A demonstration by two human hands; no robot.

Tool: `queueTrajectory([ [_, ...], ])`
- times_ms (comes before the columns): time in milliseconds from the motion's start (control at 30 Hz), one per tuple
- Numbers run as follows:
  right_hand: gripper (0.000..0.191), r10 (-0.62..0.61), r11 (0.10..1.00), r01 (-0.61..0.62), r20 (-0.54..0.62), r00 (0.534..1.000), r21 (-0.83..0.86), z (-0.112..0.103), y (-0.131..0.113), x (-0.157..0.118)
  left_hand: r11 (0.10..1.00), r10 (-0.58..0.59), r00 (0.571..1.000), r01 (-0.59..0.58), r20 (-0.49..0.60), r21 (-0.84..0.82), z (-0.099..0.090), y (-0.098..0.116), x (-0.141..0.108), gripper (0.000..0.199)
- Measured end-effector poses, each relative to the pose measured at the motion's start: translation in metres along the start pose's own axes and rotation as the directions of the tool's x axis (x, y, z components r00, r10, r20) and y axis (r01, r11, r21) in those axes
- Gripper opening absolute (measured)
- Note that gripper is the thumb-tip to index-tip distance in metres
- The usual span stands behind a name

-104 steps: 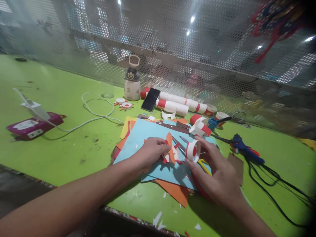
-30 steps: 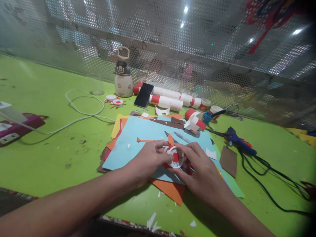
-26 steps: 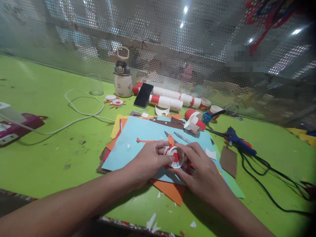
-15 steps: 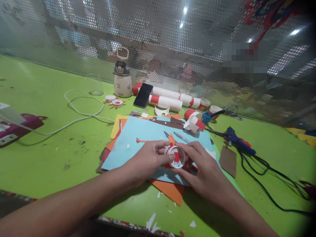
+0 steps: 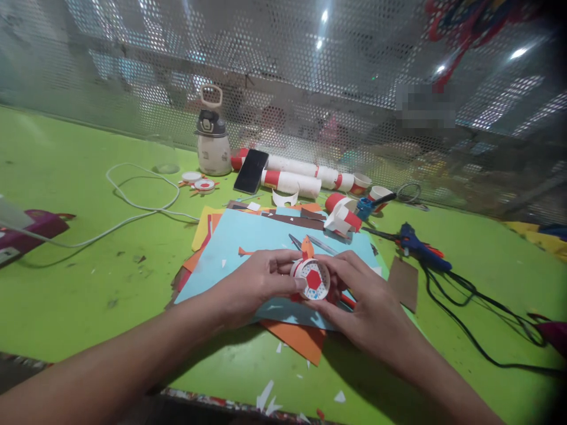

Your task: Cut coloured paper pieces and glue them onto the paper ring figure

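Observation:
A small round paper-cup piece [image 5: 314, 279] with a red hexagon and blue marks inside faces the camera, an orange paper piece [image 5: 307, 248] standing up at its top. My left hand [image 5: 261, 283] pinches its left side, thumb on the rim. My right hand [image 5: 365, 295] holds the right side, fingers partly hidden behind it. Both hands are over light blue paper [image 5: 230, 242], on a stack of coloured sheets. Pens [image 5: 321, 243] lie just behind the piece, and an orange strip [image 5: 243, 252] lies beyond my left hand.
Behind are a bottle [image 5: 213, 144], a phone [image 5: 251, 171], stacked cups [image 5: 292, 182], a cut cup [image 5: 343, 213] and two round pieces [image 5: 204, 186]. A blue glue gun [image 5: 420, 248] with a black cable lies right; a white cable [image 5: 133, 217] and purple power strip [image 5: 35, 233] lie left.
The view has shifted slightly, so the table items appear a little further left. The round piece has turned slightly, and my left thumb has moved toward its rim, showing more of the red hexagon.

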State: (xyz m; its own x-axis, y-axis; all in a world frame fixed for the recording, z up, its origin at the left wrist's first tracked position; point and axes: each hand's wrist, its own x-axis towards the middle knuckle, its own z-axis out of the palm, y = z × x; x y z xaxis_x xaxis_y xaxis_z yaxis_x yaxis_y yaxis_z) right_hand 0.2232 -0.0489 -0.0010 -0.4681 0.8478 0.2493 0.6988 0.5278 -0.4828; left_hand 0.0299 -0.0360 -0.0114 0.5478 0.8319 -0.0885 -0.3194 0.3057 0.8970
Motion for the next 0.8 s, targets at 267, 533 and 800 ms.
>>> queueTrajectory([
  [267,0.039,-0.029,0.999,0.031,-0.053,0.998,0.037,-0.004,-0.001,0.003,0.992,0.004,1.0,-0.005,-0.012,-0.125,-0.011,-0.003,0.001,0.017],
  [533,0.045,-0.018,0.994,0.022,-0.048,0.999,0.103,-0.005,-0.002,-0.003,0.999,0.005,1.0,-0.004,0.018,-0.05,-0.01,0.001,0.002,0.021],
  [800,0.045,0.039,0.993,-0.033,-0.054,0.998,0.109,-0.003,-0.005,-0.004,0.999,0.014,1.0,-0.013,0.023,-0.05,-0.01,-0.002,0.003,0.023],
])
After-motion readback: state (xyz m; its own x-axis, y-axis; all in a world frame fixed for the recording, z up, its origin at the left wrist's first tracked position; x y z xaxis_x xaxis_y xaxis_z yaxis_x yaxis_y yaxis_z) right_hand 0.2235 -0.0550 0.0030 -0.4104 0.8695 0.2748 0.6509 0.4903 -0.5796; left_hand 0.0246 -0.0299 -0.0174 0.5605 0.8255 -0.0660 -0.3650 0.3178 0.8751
